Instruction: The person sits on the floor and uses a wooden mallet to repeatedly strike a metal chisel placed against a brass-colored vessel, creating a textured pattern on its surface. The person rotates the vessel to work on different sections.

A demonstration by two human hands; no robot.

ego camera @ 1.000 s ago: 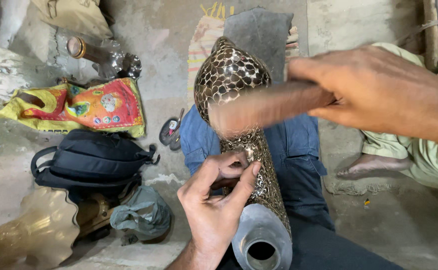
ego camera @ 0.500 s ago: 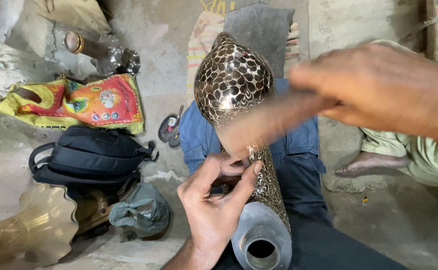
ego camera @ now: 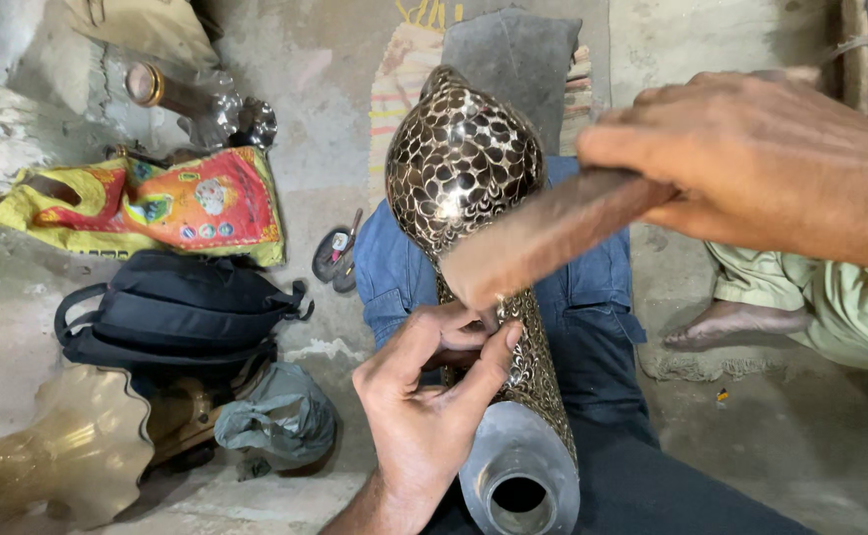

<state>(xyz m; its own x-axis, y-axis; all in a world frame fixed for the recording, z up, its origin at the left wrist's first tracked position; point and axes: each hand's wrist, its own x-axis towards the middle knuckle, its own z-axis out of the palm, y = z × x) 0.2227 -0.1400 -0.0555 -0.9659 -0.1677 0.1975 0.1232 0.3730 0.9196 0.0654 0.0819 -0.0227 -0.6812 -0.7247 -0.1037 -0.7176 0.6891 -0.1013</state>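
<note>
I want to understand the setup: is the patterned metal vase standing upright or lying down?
Lying down: the metal vase rests lengthwise on the person's lap, open neck toward the camera.

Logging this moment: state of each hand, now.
Left hand: closed on a small tool, against the patterned metal vase.
Right hand: closed, holding a wooden mallet.

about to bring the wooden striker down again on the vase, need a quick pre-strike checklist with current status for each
1. Left hand pinches a small tool against the patterned metal vase: ok.
2. Right hand grips the wooden striker: ok.
3. Striker end above the left fingers: ok.
4. Tool tip position: cannot tell, fingers hide it.
5. Vase rests along the blue-trousered lap: ok.
6. Another person's bare foot apart from the vase: ok.
</note>
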